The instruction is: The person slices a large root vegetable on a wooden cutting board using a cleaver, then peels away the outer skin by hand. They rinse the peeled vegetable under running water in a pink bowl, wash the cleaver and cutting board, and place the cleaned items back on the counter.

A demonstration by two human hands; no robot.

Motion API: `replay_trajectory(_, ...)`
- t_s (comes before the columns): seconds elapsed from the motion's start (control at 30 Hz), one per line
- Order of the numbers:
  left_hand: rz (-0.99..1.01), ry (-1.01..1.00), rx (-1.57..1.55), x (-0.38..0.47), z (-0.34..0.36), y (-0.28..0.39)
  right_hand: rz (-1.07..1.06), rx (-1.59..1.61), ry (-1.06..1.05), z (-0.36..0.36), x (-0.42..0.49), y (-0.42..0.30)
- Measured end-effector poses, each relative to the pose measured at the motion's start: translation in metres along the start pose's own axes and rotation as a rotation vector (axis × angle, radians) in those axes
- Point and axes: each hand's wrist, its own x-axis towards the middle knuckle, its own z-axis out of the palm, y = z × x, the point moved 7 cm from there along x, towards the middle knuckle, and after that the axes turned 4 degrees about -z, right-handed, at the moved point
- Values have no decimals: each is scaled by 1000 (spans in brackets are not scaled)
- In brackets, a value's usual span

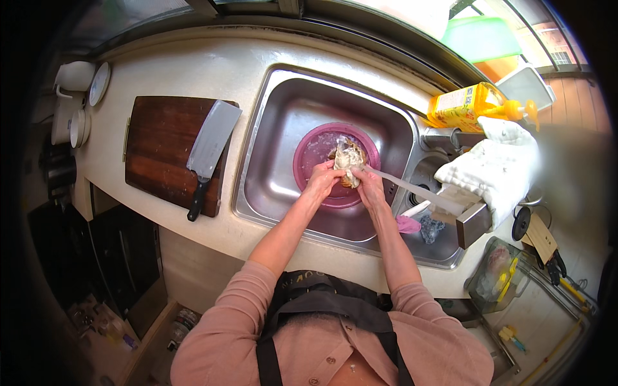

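Observation:
A pale, brown-edged food item (pixel 348 160), whose exact kind I cannot tell, is held between both hands over a pink plastic basin (pixel 309 140). My left hand (pixel 324 177) grips its left side, and my right hand (pixel 369 183) grips its lower right side. The basin stands in a stainless steel sink (pixel 275 120) and holds some water. From the faucet (pixel 473 224) at the right, a stream of water runs to the item near my right fingers.
Left of the sink, a cleaver (pixel 212 140) lies on a dark wooden cutting board (pixel 159 144). At the right are a yellow pump bottle (pixel 458 106), a white cloth (pixel 492 159), a pink cloth (pixel 408 224) and a mesh scourer (pixel 431 228). White dishes (pixel 100 84) stand at the far left.

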Motion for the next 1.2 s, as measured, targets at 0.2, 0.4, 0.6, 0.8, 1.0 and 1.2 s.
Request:
replay_trajectory(0.2,-35,16,25,-4,-6,-11,-1,-194,100,-3,-5,4)
replay_trajectory(0.4,-68,-3,-96,1,-17,-30,-95,-411,248,-2,-6,-3)
replay_trajectory(0.6,-49,-23,-303,10,-25,-31,122,-155,102,0,4,4)
replay_trajectory(0.8,-70,44,-302,5,-18,-25,107,-196,-30,3,-4,4)
replay_trajectory(1.0,-47,76,-195,-7,-7,-16,-386,-683,167,10,-11,-33)
replay_trajectory(1.2,31,34,-149,-3,-6,-14,-867,-1277,2,49,-28,-58)
